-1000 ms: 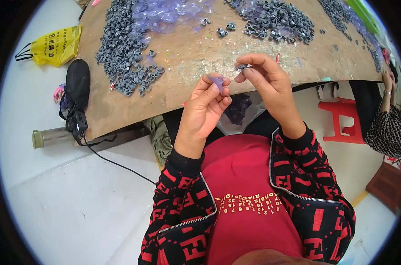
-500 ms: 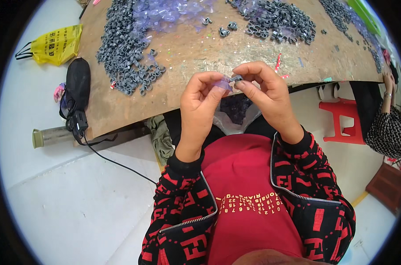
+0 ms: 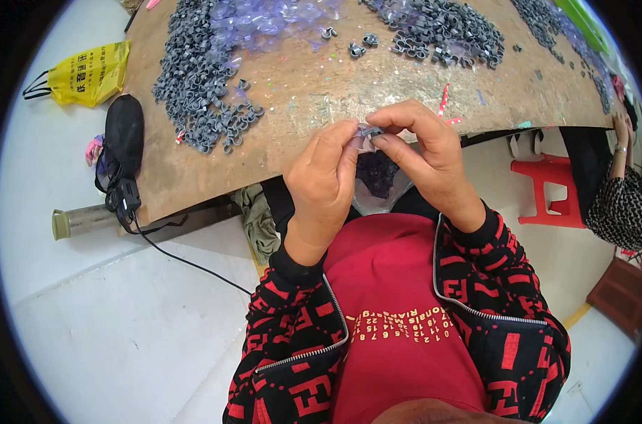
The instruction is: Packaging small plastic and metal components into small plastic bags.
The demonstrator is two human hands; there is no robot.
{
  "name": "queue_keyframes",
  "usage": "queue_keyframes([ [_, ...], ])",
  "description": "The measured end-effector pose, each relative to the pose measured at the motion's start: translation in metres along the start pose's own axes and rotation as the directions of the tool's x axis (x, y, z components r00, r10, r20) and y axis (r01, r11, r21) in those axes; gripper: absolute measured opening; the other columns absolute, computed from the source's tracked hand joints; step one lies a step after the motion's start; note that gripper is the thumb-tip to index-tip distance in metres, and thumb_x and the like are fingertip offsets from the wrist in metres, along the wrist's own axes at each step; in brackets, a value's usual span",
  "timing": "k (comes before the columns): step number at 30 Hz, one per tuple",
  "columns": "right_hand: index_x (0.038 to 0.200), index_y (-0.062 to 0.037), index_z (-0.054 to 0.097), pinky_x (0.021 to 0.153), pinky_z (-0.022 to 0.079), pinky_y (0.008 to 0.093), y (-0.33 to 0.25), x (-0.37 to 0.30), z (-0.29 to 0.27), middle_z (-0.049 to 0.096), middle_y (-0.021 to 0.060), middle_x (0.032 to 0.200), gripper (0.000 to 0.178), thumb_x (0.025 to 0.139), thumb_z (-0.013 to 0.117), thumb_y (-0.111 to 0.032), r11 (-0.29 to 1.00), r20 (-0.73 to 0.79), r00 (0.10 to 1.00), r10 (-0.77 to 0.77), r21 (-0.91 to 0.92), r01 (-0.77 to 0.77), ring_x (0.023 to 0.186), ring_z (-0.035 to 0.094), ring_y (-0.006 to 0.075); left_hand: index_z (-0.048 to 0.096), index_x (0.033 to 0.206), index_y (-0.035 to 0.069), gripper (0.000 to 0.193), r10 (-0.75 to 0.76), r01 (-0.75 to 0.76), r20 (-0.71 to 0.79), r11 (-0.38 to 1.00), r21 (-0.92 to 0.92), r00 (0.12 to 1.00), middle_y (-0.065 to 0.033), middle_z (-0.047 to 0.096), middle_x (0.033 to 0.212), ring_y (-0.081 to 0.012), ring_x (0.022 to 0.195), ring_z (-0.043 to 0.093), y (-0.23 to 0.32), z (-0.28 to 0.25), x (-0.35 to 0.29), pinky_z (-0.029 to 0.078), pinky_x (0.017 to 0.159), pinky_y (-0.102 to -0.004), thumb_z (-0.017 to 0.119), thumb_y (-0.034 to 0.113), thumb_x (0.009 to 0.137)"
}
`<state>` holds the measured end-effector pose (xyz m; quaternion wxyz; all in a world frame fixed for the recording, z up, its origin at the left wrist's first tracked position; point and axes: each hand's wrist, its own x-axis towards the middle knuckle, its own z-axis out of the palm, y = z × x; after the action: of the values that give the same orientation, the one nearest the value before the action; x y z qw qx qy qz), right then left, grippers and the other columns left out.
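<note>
My left hand [image 3: 321,173] pinches a small clear purple plastic piece [image 3: 364,144] in front of me, over the table's near edge. From the other side, my right hand [image 3: 428,152] grips a small grey plastic clip [image 3: 368,132] between thumb and index finger. Clip and purple piece meet between my fingertips; whether they are joined I cannot tell, since the fingers cover part of both. Below my hands, a clear plastic bag [image 3: 377,178] with dark purple pieces in it rests by my lap.
Grey clips [image 3: 194,85] and clear purple pieces [image 3: 271,21] are heaped on the wooden table [image 3: 300,92], with another clip pile [image 3: 445,32] farther right. A yellow bag [image 3: 91,73] and a black pouch [image 3: 125,131] lie left. At right are a red stool [image 3: 540,187] and another person's arm [image 3: 620,152].
My hands have come closer together, and the left wrist has turned. The grey clip and the purple piece, apart or barely touching before, now overlap at my fingertips.
</note>
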<state>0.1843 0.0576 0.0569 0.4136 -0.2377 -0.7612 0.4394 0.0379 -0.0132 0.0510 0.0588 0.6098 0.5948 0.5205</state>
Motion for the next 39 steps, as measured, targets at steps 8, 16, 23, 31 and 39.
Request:
queue_keyframes([
  [8, 0.109, 0.0002, 0.059, 0.078, 0.044, 0.0227, 0.002, 0.0, -0.005, 0.057, 0.0039, 0.099, 0.024, 0.085, 0.06, 0.002, 0.964, -0.033, 0.991, 0.133, 0.237, -0.122, 0.088, 0.055, 0.0109, 0.058, 0.105, -0.001, 0.017, -0.432, 0.502, 0.278, 0.591, -0.632, 0.858, -0.01, 0.066, 0.088, -0.0133, 0.075, 0.064, -0.004, -0.003, 0.0, 0.051, 0.066, -0.0239, 0.056, 0.01, 0.093],
  [16, 0.11, 0.0001, 0.059, 0.078, 0.043, 0.0226, 0.005, 0.0, -0.001, 0.056, 0.0033, 0.098, 0.024, 0.086, 0.061, 0.001, 0.973, -0.015, 0.992, 0.123, 0.199, -0.118, 0.089, 0.053, 0.0102, 0.056, 0.106, -0.002, 0.018, -0.39, 0.489, 0.309, 0.553, -0.674, 0.867, -0.01, 0.065, 0.089, -0.0125, 0.076, 0.064, -0.002, -0.002, 0.001, 0.051, 0.066, -0.0227, 0.057, 0.01, 0.093],
  [23, 0.104, -0.0014, 0.062, 0.075, 0.046, 0.0256, 0.0, 0.006, -0.002, 0.06, 0.0065, 0.092, 0.022, 0.082, 0.063, 0.0, 1.0, -0.042, 0.999, -0.011, -0.004, 0.011, 0.084, 0.058, 0.0149, 0.058, 0.102, -0.003, 0.012, -0.334, 0.374, 0.177, 0.742, -0.556, 0.926, -0.0091, 0.066, 0.09, -0.014, 0.078, 0.066, -0.004, 0.0, -0.001, 0.052, 0.067, -0.0232, 0.057, 0.004, 0.092],
  [31, 0.102, -0.0009, 0.063, 0.074, 0.049, 0.0273, 0.001, 0.004, 0.0, 0.063, 0.0087, 0.091, 0.021, 0.081, 0.064, -0.001, 1.0, -0.067, 0.998, -0.01, 0.002, 0.01, 0.082, 0.063, 0.0176, 0.058, 0.105, -0.001, 0.017, -0.425, 0.548, 0.356, 0.532, -0.646, 0.832, -0.0078, 0.066, 0.088, -0.0106, 0.074, 0.063, -0.009, -0.002, 0.0, 0.048, 0.065, -0.0207, 0.058, 0.009, 0.092],
  [39, 0.109, -0.0001, 0.059, 0.078, 0.042, 0.0232, 0.003, 0.0, 0.002, 0.056, 0.0022, 0.094, 0.024, 0.085, 0.061, 0.001, 0.94, -0.082, 0.981, 0.174, 0.31, -0.141, 0.086, 0.053, 0.0093, 0.057, 0.106, 0.002, 0.019, -0.414, 0.615, 0.547, 0.038, -0.788, 0.727, -0.0094, 0.065, 0.09, -0.0096, 0.07, 0.058, -0.02, -0.002, -0.004, 0.047, 0.062, -0.0207, 0.06, 0.01, 0.089],
])
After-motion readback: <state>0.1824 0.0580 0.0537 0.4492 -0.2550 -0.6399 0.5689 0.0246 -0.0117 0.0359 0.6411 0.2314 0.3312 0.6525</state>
